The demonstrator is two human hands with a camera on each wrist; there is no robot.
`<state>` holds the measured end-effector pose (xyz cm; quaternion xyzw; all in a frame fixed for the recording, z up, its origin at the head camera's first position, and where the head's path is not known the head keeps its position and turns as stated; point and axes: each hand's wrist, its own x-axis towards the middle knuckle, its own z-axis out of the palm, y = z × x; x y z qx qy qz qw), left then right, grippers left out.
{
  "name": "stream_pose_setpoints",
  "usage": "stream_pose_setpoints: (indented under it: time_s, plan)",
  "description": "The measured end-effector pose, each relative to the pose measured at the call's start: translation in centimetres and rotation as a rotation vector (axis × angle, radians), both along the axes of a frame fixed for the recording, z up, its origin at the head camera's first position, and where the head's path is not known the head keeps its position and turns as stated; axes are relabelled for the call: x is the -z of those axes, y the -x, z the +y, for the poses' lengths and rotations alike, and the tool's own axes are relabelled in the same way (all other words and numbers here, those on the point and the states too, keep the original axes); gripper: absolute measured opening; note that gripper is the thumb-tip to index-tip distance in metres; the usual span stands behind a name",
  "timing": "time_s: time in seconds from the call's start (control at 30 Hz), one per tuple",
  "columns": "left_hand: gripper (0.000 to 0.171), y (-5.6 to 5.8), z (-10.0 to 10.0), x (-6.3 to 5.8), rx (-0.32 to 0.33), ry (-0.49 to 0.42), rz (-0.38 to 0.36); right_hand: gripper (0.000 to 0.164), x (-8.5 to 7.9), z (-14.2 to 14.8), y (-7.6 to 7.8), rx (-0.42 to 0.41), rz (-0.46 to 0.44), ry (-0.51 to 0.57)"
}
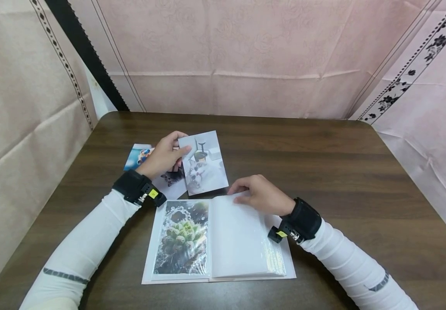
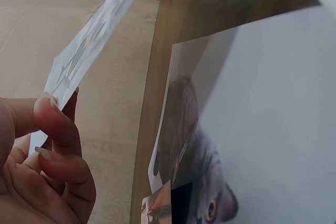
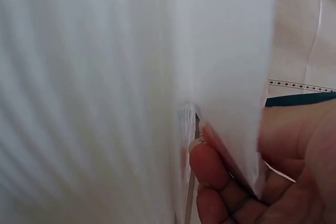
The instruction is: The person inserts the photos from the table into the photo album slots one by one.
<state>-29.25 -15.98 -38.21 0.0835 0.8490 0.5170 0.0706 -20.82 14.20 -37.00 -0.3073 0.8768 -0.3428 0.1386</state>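
Note:
In the head view, my left hand (image 1: 165, 156) pinches a pale photo print (image 1: 209, 172) by its left edge, thumb on the picture side. The print is held above the table and shows edge-on as a thin sheet (image 2: 89, 51) in the left wrist view. Below lies an open photo album (image 1: 148, 267), with a succulent photo (image 1: 182, 241) in its left-hand pocket. The right-hand page (image 1: 238, 245) looks blank white. My right hand (image 1: 264, 197) is at that page's top edge; the right wrist view shows its fingers (image 3: 210, 166) pinching a white page sheet (image 3: 231, 77).
Behind my left hand, more photos lie on the brown wooden table (image 1: 343, 172). One is a blue print (image 1: 133, 159); another print (image 2: 278, 108) shows a grey animal with an orange eye. Pale patterned cloth (image 1: 246, 51) hangs along the table's back and sides.

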Motion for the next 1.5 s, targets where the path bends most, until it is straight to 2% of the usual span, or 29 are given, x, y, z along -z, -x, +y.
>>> stream_pose_setpoints:
  time_s: [0.37, 0.57, 0.77, 0.93, 1.33, 1.5]
  plan:
    - [0.039, 0.1, 0.0, 0.1, 0.009, 0.013, -0.002, 0.012, 0.4, -0.1, 0.0, -0.007, 0.064, 0.050]
    - [0.039, 0.1, 0.0, 0.3, 0.017, 0.027, -0.004, 0.003, 0.1, 0.0, 0.2, -0.002, 0.017, -0.027]
    - [0.037, 0.1, 0.2, 0.2, 0.002, 0.003, -0.013, 0.017, -0.4, 0.4, 0.5, 0.023, -0.060, -0.103]
    - [0.039, 0.0, 0.2, 0.1, 0.010, -0.003, -0.017, 0.018, -0.6, 0.9, 0.6, 0.031, -0.093, -0.112]
    - [0.036, -0.1, 0.4, 0.3, 0.031, -0.071, -0.071, 0.014, -1.6, 2.1, 0.7, -0.002, -0.087, -0.035]
    - [0.035, -0.1, 0.5, 0.4, 0.052, -0.088, -0.071, 0.010, -1.7, 2.1, 0.5, -0.019, -0.075, -0.002]
